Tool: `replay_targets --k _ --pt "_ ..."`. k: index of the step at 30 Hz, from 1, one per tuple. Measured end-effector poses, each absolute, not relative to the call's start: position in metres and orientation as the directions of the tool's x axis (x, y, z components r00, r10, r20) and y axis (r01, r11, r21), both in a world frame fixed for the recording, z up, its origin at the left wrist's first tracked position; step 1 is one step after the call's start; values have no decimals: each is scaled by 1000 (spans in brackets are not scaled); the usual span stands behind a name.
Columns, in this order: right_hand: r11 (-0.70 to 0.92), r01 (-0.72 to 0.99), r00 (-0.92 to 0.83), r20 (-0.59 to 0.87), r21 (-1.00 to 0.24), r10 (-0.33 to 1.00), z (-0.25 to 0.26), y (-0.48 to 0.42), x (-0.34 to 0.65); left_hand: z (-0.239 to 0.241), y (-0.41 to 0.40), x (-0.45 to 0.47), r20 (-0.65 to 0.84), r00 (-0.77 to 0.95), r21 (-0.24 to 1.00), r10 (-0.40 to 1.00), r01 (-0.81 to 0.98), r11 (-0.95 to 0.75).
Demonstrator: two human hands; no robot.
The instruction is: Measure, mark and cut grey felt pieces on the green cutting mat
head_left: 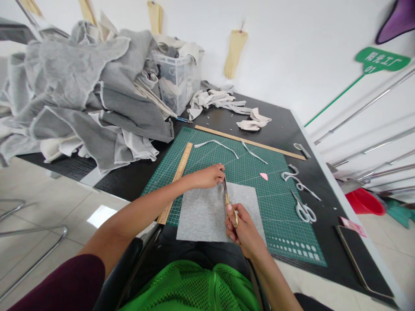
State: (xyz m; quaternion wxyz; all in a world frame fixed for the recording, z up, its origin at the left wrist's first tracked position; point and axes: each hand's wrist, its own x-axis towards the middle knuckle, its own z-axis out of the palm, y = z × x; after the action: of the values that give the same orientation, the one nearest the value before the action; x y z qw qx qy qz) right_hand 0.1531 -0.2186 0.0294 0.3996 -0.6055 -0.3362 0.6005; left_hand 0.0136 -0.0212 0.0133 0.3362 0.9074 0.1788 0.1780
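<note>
A grey fabric square (204, 211) lies on a green cutting mat (279, 190) near the table's front edge. My right hand (243, 229) is closed on gold-handled scissors (227, 201), whose blades point away from me into the far edge of the fabric. My left hand (209, 176) is closed, pinching the fabric's far edge just left of the blades.
Two wooden rulers (177, 177) (249, 141) border the mat. Thin fabric strips (217, 144), a pink chalk piece (263, 176), and white scissors (304, 211) lie nearby. A grey fabric heap (84, 95) and clear bin (175, 77) sit at the back left. A phone (363, 259) rests at right.
</note>
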Motion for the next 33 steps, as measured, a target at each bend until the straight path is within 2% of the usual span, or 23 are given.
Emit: replay_targets --k 20,23,28,33 --pt "-450 -59 63 -453 -891 889 28 -219 156 14 -20 14 222 870 640 441 211 -739" --pt "-442 -89 46 -447 -892 893 30 -214 162 11 -17 14 243 838 634 488 243 -734" --pt "-409 -46 61 -412 -911 909 29 -186 177 5 -7 12 279 711 583 646 409 -702" --pt "-390 16 -6 -390 -921 921 30 -144 197 1 1 11 286 686 533 669 467 -706"
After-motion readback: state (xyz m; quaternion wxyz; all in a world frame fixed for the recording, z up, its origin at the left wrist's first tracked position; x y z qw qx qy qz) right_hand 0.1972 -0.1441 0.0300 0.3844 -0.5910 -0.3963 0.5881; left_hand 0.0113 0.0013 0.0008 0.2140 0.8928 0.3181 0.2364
